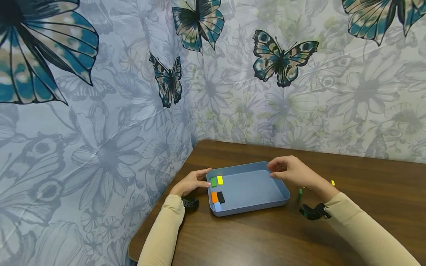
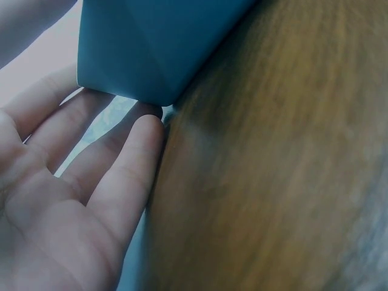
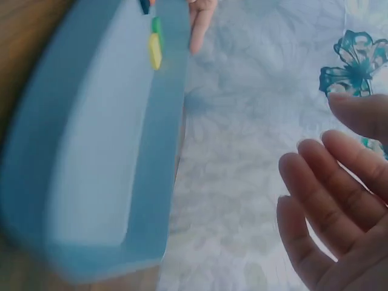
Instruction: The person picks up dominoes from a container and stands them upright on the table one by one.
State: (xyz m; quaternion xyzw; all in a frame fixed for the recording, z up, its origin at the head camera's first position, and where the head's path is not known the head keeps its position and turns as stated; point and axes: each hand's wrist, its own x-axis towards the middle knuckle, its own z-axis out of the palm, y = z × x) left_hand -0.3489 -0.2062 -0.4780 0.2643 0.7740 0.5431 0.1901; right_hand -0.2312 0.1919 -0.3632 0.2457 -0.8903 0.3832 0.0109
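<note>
A shallow blue tray (image 1: 252, 209) lies on the table. Along its left end are a green block (image 1: 214, 182), a yellow block (image 1: 220, 180), an orange block (image 1: 215, 198), a black block (image 1: 221, 197) and a pale blue block (image 1: 217, 207). My left hand (image 1: 193, 182) rests against the tray's left wall, its fingers fairly straight in the left wrist view. Over the tray's far right corner hovers my right hand (image 1: 294, 170), fingers loosely bent and nothing between them, as the right wrist view shows.
Right of the tray, a green block (image 1: 300, 194) and a yellow block (image 1: 332, 183) lie on the wooden table (image 1: 253, 236), partly behind the right wrist. Walls covered in butterfly-print cloth (image 1: 233, 99) border the table's left and far sides.
</note>
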